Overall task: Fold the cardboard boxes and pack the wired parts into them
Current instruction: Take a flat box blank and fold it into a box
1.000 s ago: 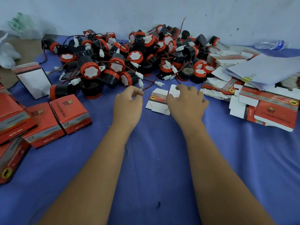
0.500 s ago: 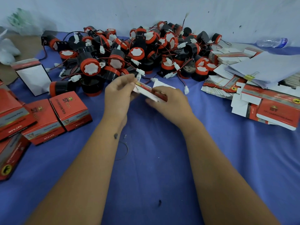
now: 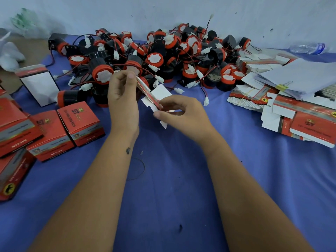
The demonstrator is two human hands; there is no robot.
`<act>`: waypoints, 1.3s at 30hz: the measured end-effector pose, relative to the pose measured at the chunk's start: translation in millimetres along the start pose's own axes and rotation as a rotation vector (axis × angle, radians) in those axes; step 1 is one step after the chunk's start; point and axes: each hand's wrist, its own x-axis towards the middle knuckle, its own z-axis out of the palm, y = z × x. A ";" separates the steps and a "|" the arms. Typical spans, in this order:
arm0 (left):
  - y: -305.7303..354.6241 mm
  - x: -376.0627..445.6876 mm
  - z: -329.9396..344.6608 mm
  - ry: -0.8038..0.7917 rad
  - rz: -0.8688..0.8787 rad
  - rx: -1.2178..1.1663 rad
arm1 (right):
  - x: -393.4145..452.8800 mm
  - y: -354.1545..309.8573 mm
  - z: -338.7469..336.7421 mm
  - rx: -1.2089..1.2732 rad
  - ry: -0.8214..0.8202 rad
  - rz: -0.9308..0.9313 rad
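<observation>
A flat, unfolded red and white cardboard box (image 3: 153,95) is held edge-on above the blue cloth between both hands. My left hand (image 3: 121,100) pinches its upper end with thumb and fingers. My right hand (image 3: 181,113) pinches its lower end, with a white flap sticking out below. Behind the hands lies a big heap of wired parts (image 3: 163,57), black and red cylinders with red-black wires and white plugs. Several folded red boxes (image 3: 80,122) stand at the left. A stack of flat box blanks (image 3: 298,115) lies at the right.
An open white-sided box (image 3: 39,84) stands upright at the far left. White paper sheets with a binder clip (image 3: 300,75) cover the right stack. A plastic bottle (image 3: 309,48) lies by the wall. A loose thin wire loop (image 3: 138,168) lies on the blue cloth (image 3: 172,197).
Both hands picked the flat box blank up from the cloth and raised it. It now stands edge-on and tilted, my left hand higher, my right hand lower and nearer to me.
</observation>
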 end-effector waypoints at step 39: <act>-6.5 -13.5 8.0 -0.582 0.559 0.775 | 7.2 0.4 -17.1 0.255 0.784 0.203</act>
